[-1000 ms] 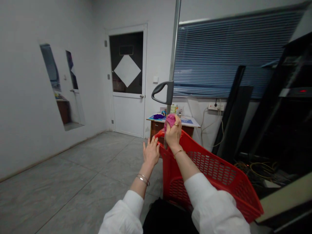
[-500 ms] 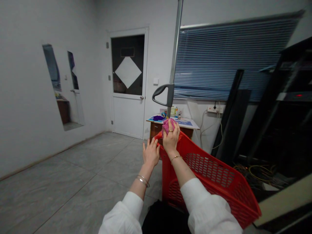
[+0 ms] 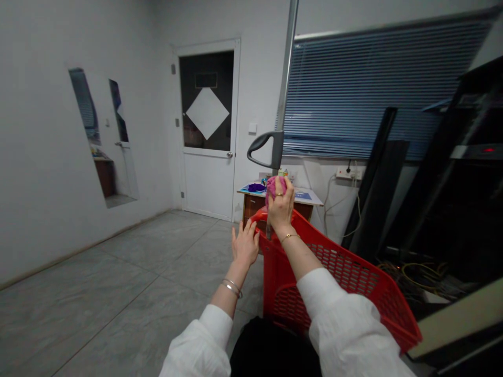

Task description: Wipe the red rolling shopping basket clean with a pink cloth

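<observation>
My right hand grips a crumpled pink cloth against a metal pole. The pole rises past the cloth, and a short length of it shows below. Just above the cloth, a grey plastic loop handle is fixed to the pole. My left hand has its fingers stretched out and apart, with the fingertips at the top edge of a red plastic basket with slotted sides. Whether the fingertips press on that edge is hard to see.
Behind the basket stands a small desk bearing a purple cloth and small bottles. A white door is at the back, and a mirror hangs on the left wall. Dark rack equipment and loose cables lie right.
My right hand has slid the pink cloth a little way up the pole, exposing pole beneath it. My left hand stays by the basket edge. The view has shifted slightly.
</observation>
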Demonstrator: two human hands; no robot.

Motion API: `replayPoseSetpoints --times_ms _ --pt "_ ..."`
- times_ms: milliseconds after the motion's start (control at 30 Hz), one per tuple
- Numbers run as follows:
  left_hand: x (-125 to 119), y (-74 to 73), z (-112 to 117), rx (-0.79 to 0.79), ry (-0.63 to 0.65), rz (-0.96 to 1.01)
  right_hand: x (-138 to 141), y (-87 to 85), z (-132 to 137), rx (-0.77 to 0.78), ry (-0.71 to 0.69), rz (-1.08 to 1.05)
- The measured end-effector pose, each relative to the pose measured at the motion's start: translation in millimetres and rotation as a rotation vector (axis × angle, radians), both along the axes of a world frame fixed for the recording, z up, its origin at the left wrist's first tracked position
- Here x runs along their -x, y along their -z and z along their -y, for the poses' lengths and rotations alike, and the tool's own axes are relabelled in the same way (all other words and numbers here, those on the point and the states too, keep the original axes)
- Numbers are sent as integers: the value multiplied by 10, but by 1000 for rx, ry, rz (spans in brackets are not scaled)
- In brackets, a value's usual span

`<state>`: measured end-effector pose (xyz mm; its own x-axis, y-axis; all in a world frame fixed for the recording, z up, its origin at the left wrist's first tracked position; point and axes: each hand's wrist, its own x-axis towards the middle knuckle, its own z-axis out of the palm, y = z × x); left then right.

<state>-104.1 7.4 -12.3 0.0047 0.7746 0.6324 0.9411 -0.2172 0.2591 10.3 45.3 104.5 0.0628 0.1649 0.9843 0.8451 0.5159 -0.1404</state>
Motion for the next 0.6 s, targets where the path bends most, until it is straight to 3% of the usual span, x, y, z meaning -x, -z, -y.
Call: replayPoseSetpoints --times_ms 67,133,333,400,467,600 --pt "-1 8 4 -13 -1 0 0 -119 -33 -6 27 27" --pt "-1 8 5 -19 1 -1 22 -84 -30 3 33 68" --pt "11 -27 14 -1 15 8 84 661 134 96 9 165" --pt "13 -19 10 -3 14 9 57 720 139 91 1 174" --pt "13 5 0 -11 6 7 7 556 101 58 -7 171" --pt "8 63 -24 -27 -8 1 -105 -32 -17 13 -24 123"
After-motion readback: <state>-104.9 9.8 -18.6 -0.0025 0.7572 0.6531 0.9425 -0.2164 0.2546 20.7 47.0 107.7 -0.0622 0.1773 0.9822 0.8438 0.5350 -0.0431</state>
